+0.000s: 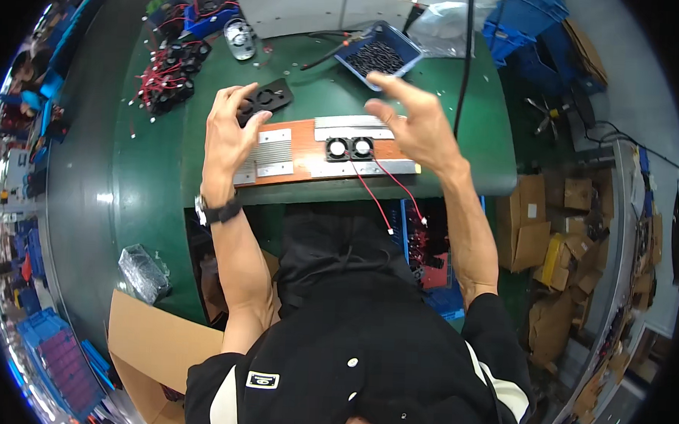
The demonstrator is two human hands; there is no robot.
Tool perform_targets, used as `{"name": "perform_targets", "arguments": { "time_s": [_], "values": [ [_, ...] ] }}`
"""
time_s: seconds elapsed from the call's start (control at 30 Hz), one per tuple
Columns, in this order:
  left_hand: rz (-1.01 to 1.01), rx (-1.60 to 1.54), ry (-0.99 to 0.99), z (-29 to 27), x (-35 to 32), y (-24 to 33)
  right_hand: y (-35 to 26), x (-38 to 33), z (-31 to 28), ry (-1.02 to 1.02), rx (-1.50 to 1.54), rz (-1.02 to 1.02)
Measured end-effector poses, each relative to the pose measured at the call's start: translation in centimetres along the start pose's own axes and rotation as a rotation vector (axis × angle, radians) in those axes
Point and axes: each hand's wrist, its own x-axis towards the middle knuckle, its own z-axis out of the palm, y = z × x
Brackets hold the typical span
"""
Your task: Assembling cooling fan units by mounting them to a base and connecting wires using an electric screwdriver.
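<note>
A black twin-fan module (349, 147) with red leads lies near the middle of an orange-brown board (306, 144) on the green workbench (152, 173), flanked by a finned aluminium heatsink (272, 153) on its left and flat metal strips (351, 122) behind and in front. The right hand (411, 123) hovers just above and behind the module, palm down, fingers spread loosely and holding nothing. The left hand (233, 131), a black watch (218, 210) on its wrist, is raised over the heatsink's left end with fingers curled wide, also empty, partly covering a black fan bracket (269, 98). Farther back sits a blue tray of dark screws (378, 56), and to the left a heap of fans with red wires (167, 76).
</note>
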Motion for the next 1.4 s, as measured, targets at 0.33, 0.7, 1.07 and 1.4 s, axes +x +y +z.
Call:
{"name": "perform_targets", "arguments": {
  "time_s": [0.33, 0.7, 1.07, 1.4],
  "values": [
    [-0.114, 0.339, -0.270, 0.2, 2.7, -6.6, -5.7, 17.4, -1.0, 0.600, 0.281, 0.025],
    [0.020, 0.104, -0.127, 0.2, 2.2, -8.2, -3.6, 18.7, -1.5, 0.818, 0.273, -0.252],
    [0.118, 0.258, -0.092, 0.6, 2.0, -8.4, 5.0, 13.2, -2.9, 0.827, 0.154, -0.148],
    [0.064, 0.176, -0.090, -0.6, 0.4, -6.1, 7.5, 12.9, -1.4, 0.868, 0.098, -0.107]
  ]
}}
